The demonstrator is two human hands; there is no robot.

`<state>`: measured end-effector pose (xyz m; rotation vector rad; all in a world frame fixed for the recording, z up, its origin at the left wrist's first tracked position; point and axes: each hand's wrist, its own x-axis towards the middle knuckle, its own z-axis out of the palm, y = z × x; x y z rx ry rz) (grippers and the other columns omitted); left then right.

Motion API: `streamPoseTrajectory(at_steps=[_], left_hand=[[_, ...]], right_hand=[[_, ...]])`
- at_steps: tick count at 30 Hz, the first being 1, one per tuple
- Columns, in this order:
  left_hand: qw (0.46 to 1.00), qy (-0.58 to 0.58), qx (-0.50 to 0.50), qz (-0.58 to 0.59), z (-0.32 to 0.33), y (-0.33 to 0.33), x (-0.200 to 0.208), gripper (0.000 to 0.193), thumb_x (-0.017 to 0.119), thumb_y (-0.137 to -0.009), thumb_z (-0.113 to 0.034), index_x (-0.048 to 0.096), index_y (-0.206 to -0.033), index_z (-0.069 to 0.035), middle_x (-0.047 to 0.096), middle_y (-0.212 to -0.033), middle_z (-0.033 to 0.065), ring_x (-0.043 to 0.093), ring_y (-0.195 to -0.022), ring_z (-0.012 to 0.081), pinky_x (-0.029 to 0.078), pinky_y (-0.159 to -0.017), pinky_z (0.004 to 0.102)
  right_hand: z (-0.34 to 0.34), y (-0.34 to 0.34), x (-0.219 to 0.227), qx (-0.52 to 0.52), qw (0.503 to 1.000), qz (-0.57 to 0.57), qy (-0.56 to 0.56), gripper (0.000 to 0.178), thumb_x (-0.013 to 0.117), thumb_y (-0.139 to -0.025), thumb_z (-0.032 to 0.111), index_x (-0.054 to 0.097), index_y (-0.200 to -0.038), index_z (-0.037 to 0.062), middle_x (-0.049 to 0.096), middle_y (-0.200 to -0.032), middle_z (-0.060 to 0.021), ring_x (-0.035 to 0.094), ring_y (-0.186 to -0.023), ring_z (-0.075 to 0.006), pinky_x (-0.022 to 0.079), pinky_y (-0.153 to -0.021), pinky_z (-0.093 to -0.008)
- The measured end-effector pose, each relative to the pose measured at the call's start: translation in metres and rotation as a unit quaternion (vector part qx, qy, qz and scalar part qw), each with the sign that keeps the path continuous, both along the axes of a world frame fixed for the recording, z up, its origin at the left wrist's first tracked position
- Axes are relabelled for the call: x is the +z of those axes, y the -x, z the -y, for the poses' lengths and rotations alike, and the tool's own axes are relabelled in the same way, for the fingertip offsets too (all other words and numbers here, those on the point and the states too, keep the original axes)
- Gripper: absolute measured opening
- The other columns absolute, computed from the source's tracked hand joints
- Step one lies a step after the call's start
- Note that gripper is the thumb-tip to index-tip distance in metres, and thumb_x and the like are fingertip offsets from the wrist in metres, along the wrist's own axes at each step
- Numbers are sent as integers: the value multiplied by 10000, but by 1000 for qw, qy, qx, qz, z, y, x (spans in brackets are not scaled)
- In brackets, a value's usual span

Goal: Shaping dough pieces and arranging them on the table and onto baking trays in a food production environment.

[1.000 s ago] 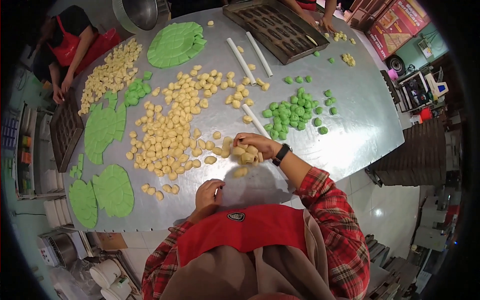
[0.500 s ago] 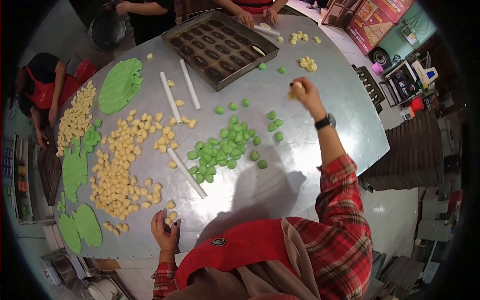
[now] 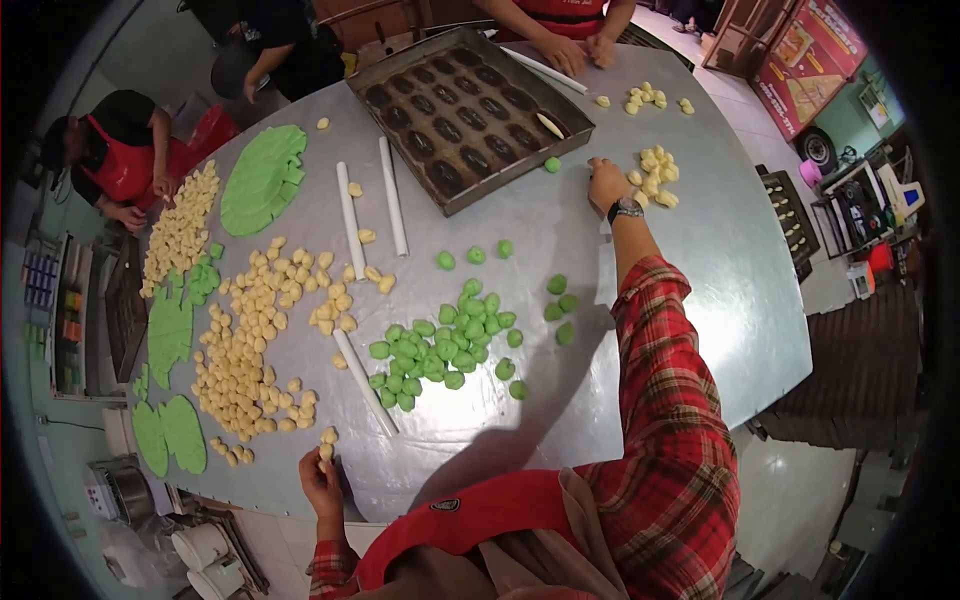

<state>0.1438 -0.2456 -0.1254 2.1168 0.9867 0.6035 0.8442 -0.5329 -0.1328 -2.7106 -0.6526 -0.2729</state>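
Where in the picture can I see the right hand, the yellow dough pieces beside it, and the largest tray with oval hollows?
Right hand [image 3: 607, 186]: head view, middle of the hand.
Yellow dough pieces [image 3: 655, 180]: head view, middle of the cluster.
Largest tray [image 3: 520, 170]: head view, near side wall.

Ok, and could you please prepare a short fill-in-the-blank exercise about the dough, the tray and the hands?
1. The fingertips of the left hand are at a small dough ball that is not green but ____.
2. The watch is worn on the person's ____ wrist.
3. The number of pale dough pieces lying in the dark tray is ____.
4. The dough balls heaped just right of the white rod nearest the person are ____.

Missing words: yellow; right; one; green.
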Motion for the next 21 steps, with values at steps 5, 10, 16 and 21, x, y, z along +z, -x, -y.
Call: streamPoseTrajectory(at_steps=[5,10,16,21], left_hand=[[995,84,60,-11,-1,5,-8,250,560,-903,-51,531,-1142,13,566,-1028,70,549,-935,163,455,-857,289],[950,209,184,144,-4,-21,13,265,512,-953,-149,536,-1191,-36,587,-1080,49,550,-894,107,456,-759,228],[942,312,-45,113,44,-105,74,245,529,-911,-117,601,-1134,-42,597,-1046,16,556,-913,101,451,-749,225],[903,402,-141,52,85,-132,71,270,565,-844,82,605,-1098,-2,607,-1064,58,585,-978,134,475,-864,261]], right_hand=[[-51,5,-6,-6,993,32,-110,349,591,-824,221,538,-1134,71,612,-1067,-170,594,-964,-359,481,-823,-465],[-69,18,-7,52,991,-43,-115,339,591,-826,296,569,-1083,77,640,-938,-184,615,-884,-349,483,-760,-457],[-34,76,38,304,924,-178,-150,204,527,-877,236,650,-944,88,651,-804,-177,609,-780,-369,481,-724,-449],[63,-29,31,-45,985,163,-34,196,522,-887,203,627,-1025,113,632,-984,-157,611,-896,-359,505,-763,-455]])
